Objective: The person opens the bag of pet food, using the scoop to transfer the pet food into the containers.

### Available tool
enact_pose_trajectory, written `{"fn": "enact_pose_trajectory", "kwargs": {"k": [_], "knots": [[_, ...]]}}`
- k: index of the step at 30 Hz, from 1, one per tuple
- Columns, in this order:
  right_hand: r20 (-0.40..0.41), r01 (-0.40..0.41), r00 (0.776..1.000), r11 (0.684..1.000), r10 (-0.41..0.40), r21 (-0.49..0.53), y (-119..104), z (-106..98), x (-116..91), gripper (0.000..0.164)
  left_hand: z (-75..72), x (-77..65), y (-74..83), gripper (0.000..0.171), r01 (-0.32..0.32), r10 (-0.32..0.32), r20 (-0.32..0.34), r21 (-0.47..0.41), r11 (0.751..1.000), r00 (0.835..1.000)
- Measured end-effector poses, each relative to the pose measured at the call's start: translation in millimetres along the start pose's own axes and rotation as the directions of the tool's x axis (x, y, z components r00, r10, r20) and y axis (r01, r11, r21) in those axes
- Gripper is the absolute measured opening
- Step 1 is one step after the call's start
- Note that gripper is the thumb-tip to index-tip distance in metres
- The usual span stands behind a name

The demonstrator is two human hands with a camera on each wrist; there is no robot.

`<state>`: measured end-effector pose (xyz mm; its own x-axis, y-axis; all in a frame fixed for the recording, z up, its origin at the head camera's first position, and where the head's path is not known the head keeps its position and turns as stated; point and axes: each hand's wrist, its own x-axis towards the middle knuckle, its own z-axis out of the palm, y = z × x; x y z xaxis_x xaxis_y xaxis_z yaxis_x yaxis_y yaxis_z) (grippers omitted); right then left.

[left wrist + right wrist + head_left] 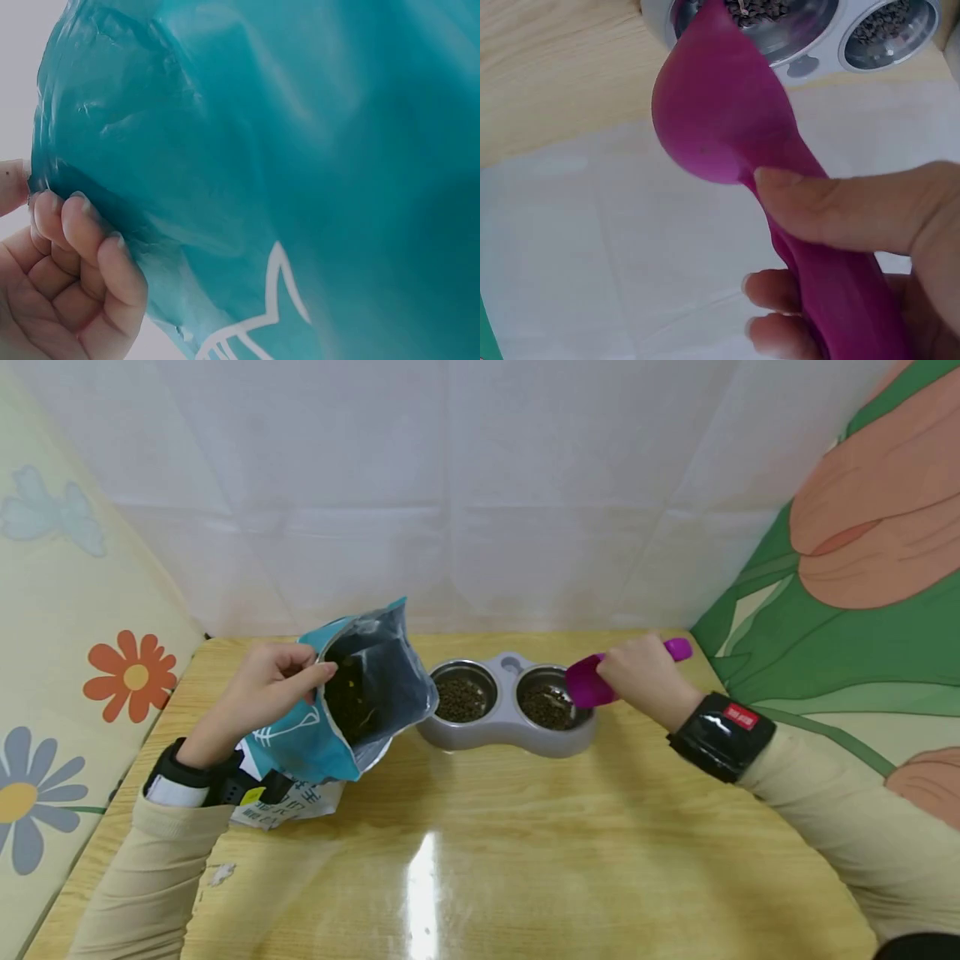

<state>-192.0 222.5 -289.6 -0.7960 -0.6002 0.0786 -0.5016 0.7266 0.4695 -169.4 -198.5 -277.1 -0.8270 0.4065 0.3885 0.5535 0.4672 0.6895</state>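
Note:
My left hand (273,685) pinches the rim of a teal pet food bag (300,747), its mouth tipped toward the bowls. Dark kibble lies inside. In the left wrist view, the thumb and curled fingers (82,240) hold the bag's edge. My right hand (645,677) grips the handle of a purple scoop (588,683), tilted over the right bowl of a grey double pet feeder (510,727). Brown kibble covers part of the right bowl's bottom (551,706) and also lies in the left bowl (461,697). The right wrist view shows the scoop's rounded underside (720,112).
The feeder stands on a wooden table (510,860) near its back edge. Behind it hangs a white sheet (450,510). Flower-printed panels border the left and right sides. A light patch of wear (221,874) marks the table at the left.

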Motion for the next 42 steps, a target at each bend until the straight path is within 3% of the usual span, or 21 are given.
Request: {"fn": "enact_pose_trajectory", "kwargs": {"k": [5,12,16,21,24,28,35,39,42], "knots": [[0.039,-0.038,0.998,0.998,0.04,-0.043,1,-3,-2,0.034,-1.3,0.2,0.0,0.035,-0.012,0.012,-0.003,0.01,1.0,1.0],[-0.088,-0.082,0.992,0.996,0.085,0.041,11,-3,-18,0.044,-1.8,1.5,0.4,0.034,-0.021,0.021,-0.003,0.011,1.0,1.0],[-0.004,-0.14,0.99,0.978,0.142,0.152,19,-3,-31,0.039,-1.5,1.6,0.9,0.034,-0.014,0.014,-0.001,0.004,1.0,1.0],[0.141,-0.222,0.972,0.927,0.187,0.302,29,4,-50,0.021,0.0,2.0,0.6,0.033,-0.008,0.008,0.0,0.006,1.0,1.0],[0.173,-0.236,0.967,0.906,0.185,0.353,29,13,-63,0.011,0.7,2.4,0.0,0.033,-0.007,0.007,-0.003,0.004,1.0,1.0],[0.158,-0.278,0.96,0.858,0.231,0.432,22,30,-77,0.014,0.9,2.2,-0.4,0.033,-0.002,0.002,-0.007,0.005,1.0,1.0],[0.021,-0.296,0.938,0.771,0.345,0.564,-4,62,-87,0.024,1.3,1.7,-0.5,0.033,0.019,-0.019,-0.002,0.011,1.0,1.0],[-0.02,-0.326,0.9,0.702,0.435,0.633,-24,76,-87,0.026,1.4,0.5,-1.5,0.034,0.03,-0.03,-0.005,0.002,1.0,1.0],[-0.001,-0.368,0.86,0.622,0.51,0.691,-40,83,-87,0.023,1.2,-0.5,-2.2,0.034,0.045,-0.045,-0.001,0.002,0.999,0.999]]}}
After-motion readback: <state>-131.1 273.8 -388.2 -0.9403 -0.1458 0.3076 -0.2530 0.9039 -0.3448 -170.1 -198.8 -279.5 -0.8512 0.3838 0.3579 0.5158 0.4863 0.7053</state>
